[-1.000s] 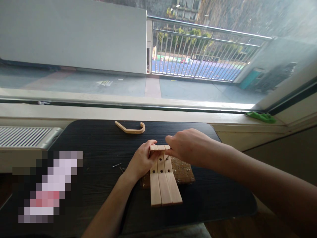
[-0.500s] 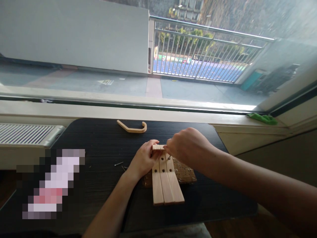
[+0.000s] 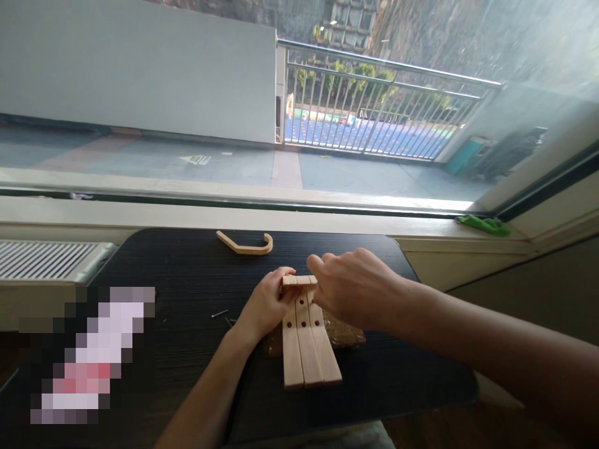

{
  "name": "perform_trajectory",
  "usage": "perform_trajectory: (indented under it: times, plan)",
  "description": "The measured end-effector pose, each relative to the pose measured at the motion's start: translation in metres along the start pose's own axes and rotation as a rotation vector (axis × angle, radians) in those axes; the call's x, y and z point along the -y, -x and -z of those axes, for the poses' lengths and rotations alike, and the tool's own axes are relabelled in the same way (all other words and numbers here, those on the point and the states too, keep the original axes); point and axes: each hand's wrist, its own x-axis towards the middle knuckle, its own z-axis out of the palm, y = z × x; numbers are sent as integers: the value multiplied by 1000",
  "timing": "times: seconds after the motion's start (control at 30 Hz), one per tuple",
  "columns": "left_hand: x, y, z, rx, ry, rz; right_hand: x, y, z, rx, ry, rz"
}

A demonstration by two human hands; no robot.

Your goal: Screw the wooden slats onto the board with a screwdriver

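Note:
Three pale wooden strips (image 3: 309,362) lie side by side, with drilled holes in two rows and an upturned far end. My left hand (image 3: 264,305) is closed around their far left side and holds them together. Over the far right strip, my right hand (image 3: 360,287) is bent into a fist near a hole; whatever its fingers grip is hidden behind them. Beneath the strips is a brown, plastic-wrapped pad (image 3: 344,330). A thin metal screw or bolt (image 3: 219,313) lies left of my left hand, with another partly hidden close by.
A hook-shaped wooden piece (image 3: 253,251) lies at the back of the black table (image 3: 187,268). On the left is a blurred-out pinkish object (image 3: 93,355). The windowsill behind carries a green cloth (image 3: 486,224); a radiator (image 3: 47,260) stands at left.
My right hand has turned and its fist now hides the metal shaft seen in the far right hole before. My left hand keeps its hold; the whole view has shifted slightly.

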Motion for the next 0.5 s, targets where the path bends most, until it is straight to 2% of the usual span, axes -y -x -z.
perform_trajectory:
  times: [0.1, 0.27, 0.5]
  plan:
    - [-1, 0, 1, 16, -2, 1, -7, 7, 7, 40, 11, 99]
    - [-2, 0, 1, 32, -10, 4, -20, 6, 9, 102, -106, 138]
    - [-1, 0, 0, 29, -13, 9, -21, -1, 2, 67, -133, 135]
